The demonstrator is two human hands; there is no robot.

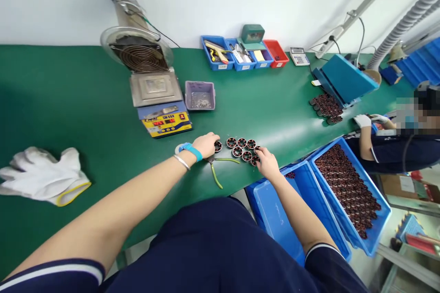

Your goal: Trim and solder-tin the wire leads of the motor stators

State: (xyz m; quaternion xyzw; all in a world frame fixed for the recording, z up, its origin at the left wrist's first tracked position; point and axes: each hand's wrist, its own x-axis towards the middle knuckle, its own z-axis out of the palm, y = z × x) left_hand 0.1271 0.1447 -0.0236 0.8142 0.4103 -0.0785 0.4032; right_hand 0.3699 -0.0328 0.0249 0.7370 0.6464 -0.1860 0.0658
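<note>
My left hand (206, 143) rests on the green table (68, 100), fingers curled over a small round wound coil part (217, 146). My right hand (266, 162) touches the right end of a cluster of several such coil parts (241, 148), fingertips on one (255, 160). Green-handled cutters (220, 167) lie just in front of the parts, between my hands. A blue band and a bracelet circle my left wrist.
A solder pot with yellow controller (165, 119) and fume duct stands behind. A grey tray (200, 95), small bins (240, 55), white gloves (41, 176). Blue crates (350, 192) of coil parts at right. A co-worker (395, 142) sits further right.
</note>
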